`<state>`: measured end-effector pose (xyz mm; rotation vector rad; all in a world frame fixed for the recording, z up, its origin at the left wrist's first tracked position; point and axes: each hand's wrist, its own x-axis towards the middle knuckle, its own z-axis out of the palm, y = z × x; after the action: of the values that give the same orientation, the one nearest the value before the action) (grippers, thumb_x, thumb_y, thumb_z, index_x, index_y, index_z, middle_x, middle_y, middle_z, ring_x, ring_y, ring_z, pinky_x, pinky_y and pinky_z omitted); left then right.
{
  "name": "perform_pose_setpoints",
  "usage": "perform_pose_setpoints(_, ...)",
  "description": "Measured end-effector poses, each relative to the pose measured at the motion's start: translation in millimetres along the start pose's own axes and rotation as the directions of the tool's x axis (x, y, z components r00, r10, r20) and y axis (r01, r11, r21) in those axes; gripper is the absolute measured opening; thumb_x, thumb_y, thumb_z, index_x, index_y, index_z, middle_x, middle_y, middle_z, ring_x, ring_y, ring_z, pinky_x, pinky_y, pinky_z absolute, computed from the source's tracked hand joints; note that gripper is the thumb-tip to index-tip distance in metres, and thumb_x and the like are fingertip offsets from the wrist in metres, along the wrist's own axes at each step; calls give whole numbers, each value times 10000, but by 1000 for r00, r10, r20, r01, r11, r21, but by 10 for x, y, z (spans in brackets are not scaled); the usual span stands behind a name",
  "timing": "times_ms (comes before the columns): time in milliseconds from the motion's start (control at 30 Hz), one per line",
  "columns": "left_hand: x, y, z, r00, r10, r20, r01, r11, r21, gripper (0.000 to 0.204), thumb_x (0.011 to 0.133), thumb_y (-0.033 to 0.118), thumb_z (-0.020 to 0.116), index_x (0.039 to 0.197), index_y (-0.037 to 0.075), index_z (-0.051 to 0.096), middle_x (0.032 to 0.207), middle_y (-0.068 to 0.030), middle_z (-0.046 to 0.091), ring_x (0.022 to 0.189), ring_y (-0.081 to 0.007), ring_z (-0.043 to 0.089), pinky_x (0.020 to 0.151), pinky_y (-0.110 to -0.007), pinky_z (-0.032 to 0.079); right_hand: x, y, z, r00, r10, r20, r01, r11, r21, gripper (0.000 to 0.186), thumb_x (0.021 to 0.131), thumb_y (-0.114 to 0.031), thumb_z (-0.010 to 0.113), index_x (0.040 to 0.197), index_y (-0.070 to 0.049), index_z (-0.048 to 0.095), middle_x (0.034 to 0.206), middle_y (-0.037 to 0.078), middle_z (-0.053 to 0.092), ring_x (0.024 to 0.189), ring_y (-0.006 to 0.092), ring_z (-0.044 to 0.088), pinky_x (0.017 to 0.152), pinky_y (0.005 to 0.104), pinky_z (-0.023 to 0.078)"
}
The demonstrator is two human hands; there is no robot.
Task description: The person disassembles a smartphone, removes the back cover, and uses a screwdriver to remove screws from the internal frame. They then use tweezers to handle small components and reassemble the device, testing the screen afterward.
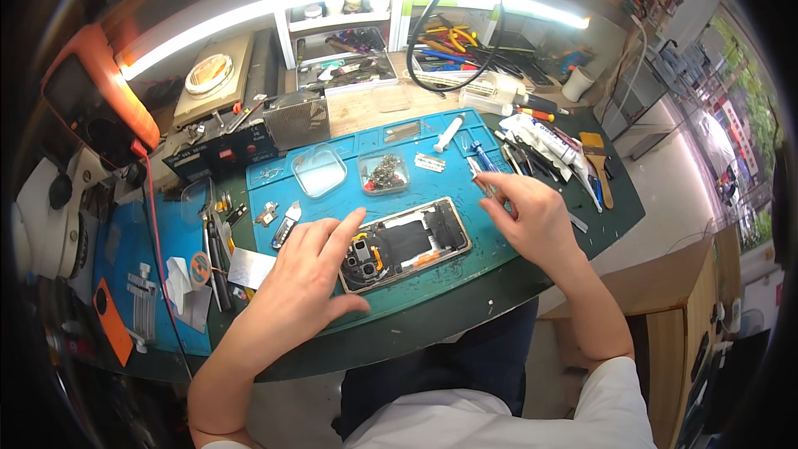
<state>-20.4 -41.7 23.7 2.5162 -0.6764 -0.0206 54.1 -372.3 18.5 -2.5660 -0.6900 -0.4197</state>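
An opened smartphone point(416, 243) lies on the blue work mat point(332, 199), its dark inner parts and camera block showing. My left hand point(312, 270) is at the phone's left end, fingers stretched out and thumb apart, holding nothing. Right of the phone and above the mat is my right hand point(528, 212), its thumb and forefinger closed together. A slim, light-coloured piece shows at those fingertips, too small to name. Just beyond them lies a blue tool point(482, 156). Past the phone sits a clear box of small screws and parts point(384, 173).
An empty clear tray point(318, 171) and a white syringe point(450, 133) lie on the mat's far part. Tubes point(544, 145) and a brush point(595, 168) are at the right. Pliers point(218, 258) lie left; an orange multimeter point(104, 87) stands behind them.
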Motion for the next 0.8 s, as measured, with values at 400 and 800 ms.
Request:
perform_pose_setpoints(400, 59, -65, 35, 991, 30, -131, -47, 991, -123, 1074, 722, 108, 905, 1631, 29, 339, 1356, -234, 537, 1271, -396, 551, 1117, -476, 467, -39, -381, 304, 913, -382, 145, 379, 924, 53, 896, 818, -454, 881, 1534, -48, 527, 1569, 188, 532, 1466, 381, 495, 1218, 524, 384)
perform_pose_setpoints(800, 133, -421, -319, 919, -134, -370, -278, 445, -851, 1124, 867, 654, 812, 1620, -28, 333, 1366, -134, 652, 1177, -253, 687, 1004, -404, 564, 453, -773, 537, 774, -539, 333, -597, -445, 668, 801, 1110, -683, 319, 1560, -43, 495, 1410, 206, 657, 1228, 337, 687, 990, 492, 589)
